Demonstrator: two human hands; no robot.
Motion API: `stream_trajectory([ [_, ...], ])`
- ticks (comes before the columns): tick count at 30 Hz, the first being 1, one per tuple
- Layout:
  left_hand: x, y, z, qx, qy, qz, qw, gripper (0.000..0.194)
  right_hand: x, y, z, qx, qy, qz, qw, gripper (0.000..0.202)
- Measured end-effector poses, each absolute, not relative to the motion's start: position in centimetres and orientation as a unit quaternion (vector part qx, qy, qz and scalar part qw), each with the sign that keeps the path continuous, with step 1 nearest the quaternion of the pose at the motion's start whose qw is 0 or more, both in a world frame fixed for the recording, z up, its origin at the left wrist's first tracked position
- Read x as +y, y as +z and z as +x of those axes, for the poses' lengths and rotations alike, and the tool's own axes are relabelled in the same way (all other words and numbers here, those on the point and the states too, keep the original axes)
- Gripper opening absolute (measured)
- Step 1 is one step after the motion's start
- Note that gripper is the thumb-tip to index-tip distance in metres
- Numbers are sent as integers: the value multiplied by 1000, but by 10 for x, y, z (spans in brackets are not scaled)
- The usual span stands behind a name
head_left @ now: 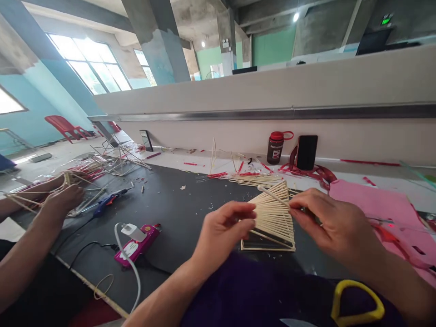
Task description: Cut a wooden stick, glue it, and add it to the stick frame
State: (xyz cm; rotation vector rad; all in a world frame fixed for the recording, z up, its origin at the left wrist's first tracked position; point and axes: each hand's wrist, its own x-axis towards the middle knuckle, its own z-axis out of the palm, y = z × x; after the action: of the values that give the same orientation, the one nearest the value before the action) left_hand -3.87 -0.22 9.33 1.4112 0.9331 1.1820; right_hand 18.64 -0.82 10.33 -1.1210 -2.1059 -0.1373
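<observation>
A fan-shaped frame of pale thin sticks [275,215] rests on the dark tabletop in front of me. Its sticks are packed side by side, with a triangular gap near the bottom bar. My right hand [329,222] pinches a thin stick [274,195] that slants over the fan, its far end rounded like a small blob. At the fan's left edge is my left hand [226,234], thumb and fingers curved and apart with nothing visible between them. Whether it touches the frame is unclear. Behind the fan lies a bundle of loose sticks [254,180].
Another person's hands [66,197] hold a stick frame at left. Near them are a blue glue gun [104,205] and a purple power strip [138,245] with cables. A red-lidded bottle [275,149], phone [307,152], pink cloth [378,206] and yellow-handled scissors [357,284] surround my side.
</observation>
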Motion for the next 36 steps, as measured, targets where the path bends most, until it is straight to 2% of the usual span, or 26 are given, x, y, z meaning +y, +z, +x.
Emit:
stream_trajectory([
  [1, -5, 91, -48, 409, 528, 602, 437, 15, -7, 99, 191, -825, -11, -442, 353, 6],
  [4, -10, 85, -68, 407, 583, 663, 236, 23, -1, 81, 197, -837, 102, -439, 309, 9],
  [6, -11, 79, -73, 401, 562, 706, 158, 27, 4, 68, 196, -840, 151, -429, 296, 13],
  [8, -8, 70, -71, 396, 527, 741, 126, 30, 9, 58, 196, -841, 182, -417, 291, 15],
  [17, 4, 40, -71, 389, 476, 771, 169, 45, 16, 37, 203, -860, 222, -372, 271, 17],
  [23, 5, 48, -66, 412, 445, 784, 135, 36, 11, 34, 195, -871, 218, -358, 254, 20],
  [31, 7, 48, -63, 432, 442, 769, 162, 27, 12, 27, 190, -872, 234, -359, 236, 21],
  [36, 7, 47, -63, 428, 454, 761, 179, 31, 14, 25, 191, -872, 230, -359, 240, 20],
])
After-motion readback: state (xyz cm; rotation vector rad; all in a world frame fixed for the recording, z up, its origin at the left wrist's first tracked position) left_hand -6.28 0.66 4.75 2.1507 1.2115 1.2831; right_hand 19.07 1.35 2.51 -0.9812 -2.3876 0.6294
